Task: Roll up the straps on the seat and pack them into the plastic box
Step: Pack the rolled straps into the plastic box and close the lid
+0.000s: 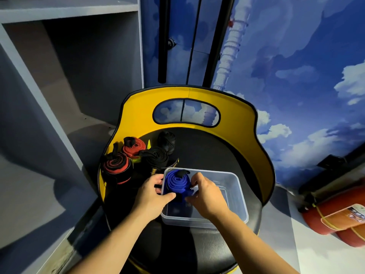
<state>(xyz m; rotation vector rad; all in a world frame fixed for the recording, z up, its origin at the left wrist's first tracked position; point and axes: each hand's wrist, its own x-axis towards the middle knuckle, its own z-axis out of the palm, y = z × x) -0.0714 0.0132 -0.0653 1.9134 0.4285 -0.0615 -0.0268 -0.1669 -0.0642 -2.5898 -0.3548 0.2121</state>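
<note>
Clear box (235,196) sits on black seat (207,151), yellow backrest (138,115) behind. Blue roll (177,183) at box's far-left corner, partly inside, over the rim. L hand (152,192) fingers curled on roll's left side at the box's left wall; R hand (205,191) pinches its right side, inside box. Rest of box looks bare. Left of box on seat: 2 red/black rolls (116,165) (134,147), 2 black rolls (156,157) (166,141). Red cylinders (335,214) on floor, right of box.
</note>
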